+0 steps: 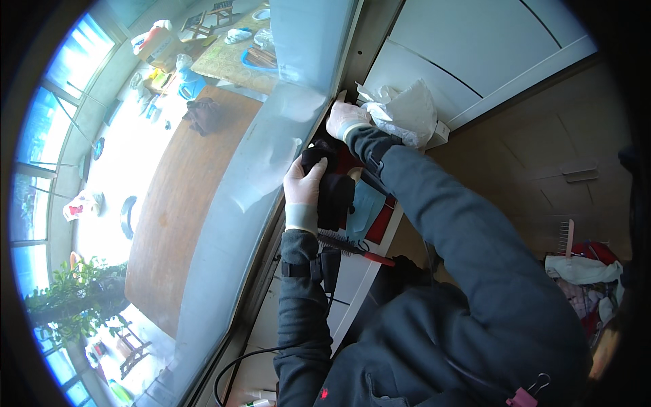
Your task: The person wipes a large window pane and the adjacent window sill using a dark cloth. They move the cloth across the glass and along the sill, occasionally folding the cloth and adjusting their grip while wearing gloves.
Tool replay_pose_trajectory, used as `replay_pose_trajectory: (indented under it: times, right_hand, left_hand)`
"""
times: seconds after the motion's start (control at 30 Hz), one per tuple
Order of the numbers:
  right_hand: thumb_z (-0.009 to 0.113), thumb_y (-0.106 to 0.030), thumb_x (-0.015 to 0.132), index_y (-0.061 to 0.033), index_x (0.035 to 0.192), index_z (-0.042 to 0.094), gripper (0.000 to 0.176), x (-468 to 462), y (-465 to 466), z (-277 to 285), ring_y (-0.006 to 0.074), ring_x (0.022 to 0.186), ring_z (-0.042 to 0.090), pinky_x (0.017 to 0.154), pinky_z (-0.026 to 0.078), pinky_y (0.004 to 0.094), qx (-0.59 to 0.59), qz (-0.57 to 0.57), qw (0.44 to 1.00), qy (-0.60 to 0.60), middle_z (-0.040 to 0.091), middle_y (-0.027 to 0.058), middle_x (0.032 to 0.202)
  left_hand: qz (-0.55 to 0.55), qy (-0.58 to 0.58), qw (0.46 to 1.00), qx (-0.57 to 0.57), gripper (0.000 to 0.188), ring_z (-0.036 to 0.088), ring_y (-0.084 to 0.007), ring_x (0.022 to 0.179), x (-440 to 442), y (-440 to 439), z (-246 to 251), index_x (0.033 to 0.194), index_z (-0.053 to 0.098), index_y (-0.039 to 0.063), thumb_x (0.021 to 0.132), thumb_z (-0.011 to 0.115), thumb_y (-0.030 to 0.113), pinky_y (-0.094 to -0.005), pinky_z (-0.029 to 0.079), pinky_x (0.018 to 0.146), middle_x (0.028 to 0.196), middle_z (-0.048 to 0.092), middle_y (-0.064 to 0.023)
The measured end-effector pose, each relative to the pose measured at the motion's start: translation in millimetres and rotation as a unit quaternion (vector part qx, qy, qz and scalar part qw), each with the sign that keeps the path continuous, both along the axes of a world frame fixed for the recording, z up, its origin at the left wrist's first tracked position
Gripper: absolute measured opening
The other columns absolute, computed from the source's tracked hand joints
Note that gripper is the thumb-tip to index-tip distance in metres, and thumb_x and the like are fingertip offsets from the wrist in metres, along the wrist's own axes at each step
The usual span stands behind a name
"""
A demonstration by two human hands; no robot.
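My left hand (302,184), in a pale glove, grips a bunched black cloth item (337,196) over the white tiled sill (350,269). Farther along the sill, my gloved right hand (348,120) is at the metal window frame (351,66), one finger extended along it. Its palm side is hidden, so I cannot tell what it holds. Beside it sits a crumpled white plastic bag (407,113). Near the black cloth lie a light blue face mask (365,206) and a red item (380,224). A round hairbrush (351,246) with a red handle is closer to me.
Beyond the glass are a brown wooden table (188,188) with a dark cloth (202,116) on it, and a leafy plant (81,290). A black cable (244,354) loops by my left sleeve. Right, a comb (566,238) lies by piled cloths (585,272). A small white box (439,134) adjoins the bag.
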State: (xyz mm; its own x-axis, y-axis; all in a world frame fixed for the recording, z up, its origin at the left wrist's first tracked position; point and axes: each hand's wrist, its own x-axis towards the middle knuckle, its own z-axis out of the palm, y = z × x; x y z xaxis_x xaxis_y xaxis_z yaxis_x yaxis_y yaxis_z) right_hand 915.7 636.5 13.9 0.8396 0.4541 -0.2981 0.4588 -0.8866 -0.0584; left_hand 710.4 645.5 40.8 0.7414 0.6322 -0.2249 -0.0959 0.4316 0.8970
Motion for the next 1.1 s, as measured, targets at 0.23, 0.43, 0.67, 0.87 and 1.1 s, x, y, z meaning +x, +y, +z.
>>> replay_pose_trajectory:
  times: [0.23,0.43,0.67,0.87,1.1]
  right_hand:
    - [0.056,-0.027,0.091,-0.0088,0.108,0.075,0.031,14.3,2.4,11.3,0.0307,0.111,0.068,0.089,0.054,0.0450,-0.161,0.174,0.971,-0.022,0.071,0.0146,0.116]
    - [0.051,-0.040,0.096,0.0035,0.154,0.006,0.085,11.6,-1.7,8.7,0.0360,0.127,0.055,0.105,0.044,0.0469,-0.095,0.066,0.992,0.043,0.052,0.0210,0.142]
    - [0.051,-0.038,0.094,0.0049,0.155,0.003,0.089,11.5,-3.1,-5.1,0.0354,0.130,0.053,0.108,0.040,0.0494,-0.057,0.048,0.997,0.025,0.048,0.0254,0.144]
    - [0.055,-0.025,0.091,-0.0002,0.121,0.066,0.041,6.9,-4.8,8.5,0.0368,0.121,0.060,0.102,0.046,0.0455,-0.023,0.075,0.997,-0.011,0.062,0.0219,0.130]
    - [0.055,-0.042,0.093,0.0043,0.154,0.012,0.088,-2.1,-12.5,7.0,0.0334,0.115,0.064,0.098,0.048,0.0453,-0.039,0.080,0.996,-0.006,0.064,0.0190,0.127]
  left_hand:
    - [-0.008,0.026,1.000,0.009,0.037,0.062,-0.0127,0.091,0.0,2.0,-3.2,0.119,0.062,-0.006,0.089,0.072,0.013,-0.0267,0.050,0.084,0.104,0.069,-0.0063]
    - [-0.005,0.018,1.000,-0.021,0.037,0.062,-0.0125,0.091,-7.2,-1.4,-5.9,0.119,0.061,-0.006,0.089,0.071,0.013,-0.0264,0.050,0.084,0.104,0.068,-0.0057]
    - [-0.014,0.045,0.999,-0.021,0.038,0.061,-0.0120,0.092,-9.4,0.0,-14.2,0.121,0.060,-0.005,0.090,0.071,0.013,-0.0259,0.050,0.084,0.105,0.068,-0.0057]
    - [-0.025,0.033,0.999,-0.013,0.034,0.061,-0.0113,0.090,-8.2,2.5,-11.5,0.118,0.062,-0.005,0.090,0.070,0.013,-0.0253,0.050,0.083,0.104,0.068,-0.0046]
    - [-0.027,0.049,0.998,-0.016,0.033,0.062,-0.0135,0.094,-15.3,-3.2,-8.8,0.119,0.063,-0.004,0.092,0.067,0.013,-0.0260,0.049,0.085,0.106,0.068,-0.0058]
